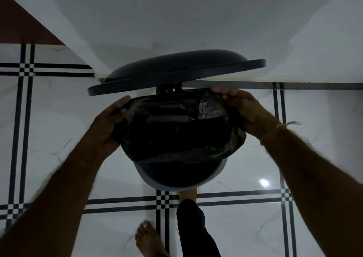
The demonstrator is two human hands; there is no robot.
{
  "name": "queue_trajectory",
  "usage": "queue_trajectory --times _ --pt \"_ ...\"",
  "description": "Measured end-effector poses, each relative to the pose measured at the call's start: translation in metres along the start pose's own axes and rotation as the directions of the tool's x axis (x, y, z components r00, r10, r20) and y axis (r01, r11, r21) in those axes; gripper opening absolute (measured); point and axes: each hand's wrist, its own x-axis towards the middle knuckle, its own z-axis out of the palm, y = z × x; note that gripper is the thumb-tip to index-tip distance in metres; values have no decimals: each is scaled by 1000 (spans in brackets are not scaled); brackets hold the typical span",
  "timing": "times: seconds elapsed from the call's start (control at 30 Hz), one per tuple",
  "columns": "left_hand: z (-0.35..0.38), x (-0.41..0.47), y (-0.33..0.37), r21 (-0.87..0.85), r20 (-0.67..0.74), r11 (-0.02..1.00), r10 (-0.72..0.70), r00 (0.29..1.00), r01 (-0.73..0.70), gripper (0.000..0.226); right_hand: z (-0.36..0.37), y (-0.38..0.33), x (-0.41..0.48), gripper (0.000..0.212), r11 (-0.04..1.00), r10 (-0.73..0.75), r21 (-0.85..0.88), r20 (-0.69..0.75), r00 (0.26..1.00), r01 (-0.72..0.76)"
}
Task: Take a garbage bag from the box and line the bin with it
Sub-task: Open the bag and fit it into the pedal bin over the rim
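Observation:
A round grey bin (218,175) stands on the floor against the wall, its dark lid (176,70) tipped up behind it. A black garbage bag (176,131) is stretched over the far part of the bin's mouth; the near rim is still bare. My left hand (107,123) grips the bag's left edge. My right hand (245,109) pinches the bag's right edge near the back rim. The box is not in view.
The floor is glossy white tile with black stripe lines (282,197). A white wall (176,21) rises right behind the bin. My bare foot (149,239) and a dark trouser leg (194,227) are just in front of the bin.

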Motion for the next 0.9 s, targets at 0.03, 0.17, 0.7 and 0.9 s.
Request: queue_trajectory --times 0.03,0.17,0.7,0.9 --pt "1 5 3 23 -13 1000 10 1000 -10 39 0 0 7 35 1000 -3 -16 -5 1000 3" --pt "-2 34 3 110 -10 994 19 1000 -18 28 -3 4 32 39 999 19 -40 19 1000 -18" --pt "-36 -21 -53 -87 -152 989 -136 979 124 82 -22 50 -35 26 978 196 103 -134 971 -183" --pt "-34 -70 -78 -121 -127 966 -242 962 228 117 -9 66 -65 30 982 175 110 -268 947 -150"
